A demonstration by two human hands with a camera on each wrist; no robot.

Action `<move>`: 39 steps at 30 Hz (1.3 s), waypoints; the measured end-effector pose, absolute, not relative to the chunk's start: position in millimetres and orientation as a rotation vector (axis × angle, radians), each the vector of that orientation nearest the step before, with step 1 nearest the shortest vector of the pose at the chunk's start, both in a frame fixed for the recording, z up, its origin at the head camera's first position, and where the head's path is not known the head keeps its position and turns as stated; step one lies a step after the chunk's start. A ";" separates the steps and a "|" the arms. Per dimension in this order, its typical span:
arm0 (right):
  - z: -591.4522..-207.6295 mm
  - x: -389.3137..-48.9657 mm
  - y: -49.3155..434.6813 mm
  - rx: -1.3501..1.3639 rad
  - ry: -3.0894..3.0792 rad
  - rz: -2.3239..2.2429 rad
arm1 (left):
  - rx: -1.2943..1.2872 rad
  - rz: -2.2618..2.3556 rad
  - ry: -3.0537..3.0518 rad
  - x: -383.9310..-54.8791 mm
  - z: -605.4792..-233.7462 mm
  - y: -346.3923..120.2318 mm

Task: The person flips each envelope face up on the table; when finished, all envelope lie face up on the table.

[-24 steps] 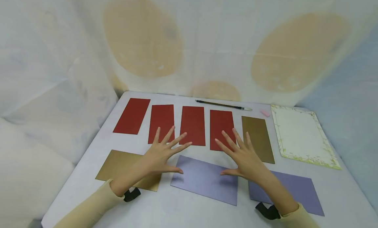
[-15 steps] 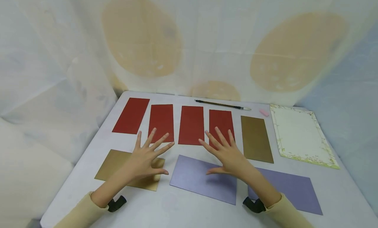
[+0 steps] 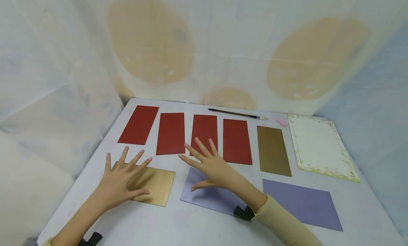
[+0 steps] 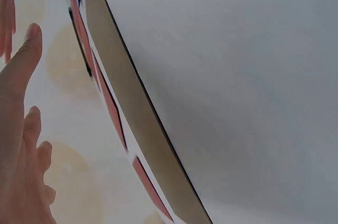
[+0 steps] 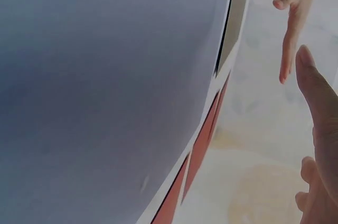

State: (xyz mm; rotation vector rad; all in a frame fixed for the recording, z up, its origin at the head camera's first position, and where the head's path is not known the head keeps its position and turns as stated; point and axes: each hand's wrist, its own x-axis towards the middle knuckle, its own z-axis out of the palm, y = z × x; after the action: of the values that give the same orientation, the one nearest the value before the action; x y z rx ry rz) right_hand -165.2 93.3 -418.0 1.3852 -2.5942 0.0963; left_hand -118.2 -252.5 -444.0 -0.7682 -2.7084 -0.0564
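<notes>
In the head view my left hand (image 3: 119, 185), fingers spread and straight, hovers above the gold card (image 3: 159, 185) at the front left. My right hand (image 3: 211, 168), likewise spread, hangs over the light purple card (image 3: 220, 200) and casts a shadow on it. Its fingertips overlap one of several red cards (image 3: 171, 134) lying in a row behind. Neither hand holds anything. Each wrist view catches both hands in part, with the gold card (image 4: 132, 102) edge-on in the left one and the purple card (image 5: 105, 86) filling much of the right one.
Right of the red cards lies a brown-gold card (image 3: 274, 150), and in front of it a darker purple card (image 3: 306, 203). Behind are a writing brush (image 3: 236, 113), a small pink block (image 3: 281, 122) and a floral-bordered white sheet (image 3: 322, 146). Patterned curtains (image 3: 223, 61) enclose the table.
Both hands have moved left, still spread: the left one further over the gold card's left part, the right one from beside the brown-gold card to the light purple card. The cards stay put.
</notes>
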 end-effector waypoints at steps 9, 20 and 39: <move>-420.4 -164.4 49.7 1.493 -2.582 0.055 | -0.669 -0.020 -2.765 -93.1 -444.6 -302.0; -420.6 -174.6 11.0 1.669 -2.579 -0.109 | -0.745 0.016 -2.804 -94.5 -451.7 -340.7; -439.2 -158.7 8.2 1.803 -2.649 -0.312 | -0.961 -0.198 -2.706 -105.8 -465.3 -353.9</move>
State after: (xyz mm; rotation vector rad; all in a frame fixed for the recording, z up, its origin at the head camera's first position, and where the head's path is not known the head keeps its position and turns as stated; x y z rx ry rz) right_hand -158.7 8.2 -439.2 1.8029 -2.6489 -0.3125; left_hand -105.8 -353.9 -465.3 -0.9611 -2.7061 -0.1983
